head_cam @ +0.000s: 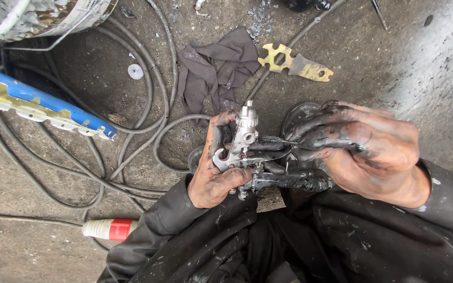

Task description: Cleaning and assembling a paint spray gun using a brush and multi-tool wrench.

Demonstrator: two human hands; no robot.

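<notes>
Head view: red-and-white tube lies left of spray gun.

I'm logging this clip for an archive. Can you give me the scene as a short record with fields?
Setting: concrete floor, seen from above
Left hand: grips a metal spray gun
Right hand: grease-blackened, holds a thin pin-like tool against the gun
Behind the gun: dark rag, flat brass multi-wrench
Left side: looped hose, blue panel, white washer, bucket
Near front: red-and-white tube
</notes>
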